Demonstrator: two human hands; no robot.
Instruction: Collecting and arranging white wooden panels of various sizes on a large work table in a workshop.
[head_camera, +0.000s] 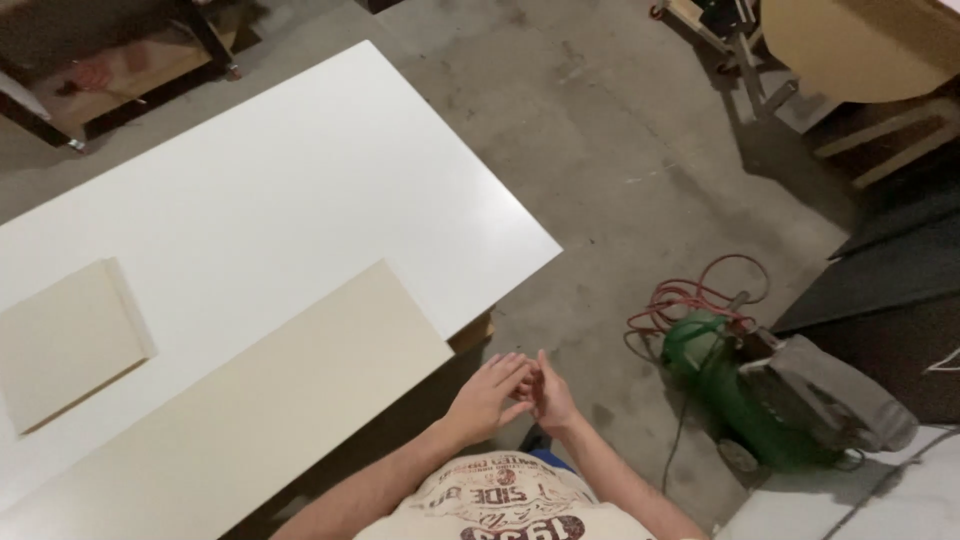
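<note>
Cream panels, two, lie on one white board; both hands meet fingertip to fingertip, empty.

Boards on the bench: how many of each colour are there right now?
White: 1, the large white board underneath.
Cream: 2, the long cream panel at the near edge and the small cream panel to its left.
Total: 3.
Left hand and right hand hold none of them.

The white worktop runs off the left edge; whether the touching fingers pinch anything is too small to tell
</note>
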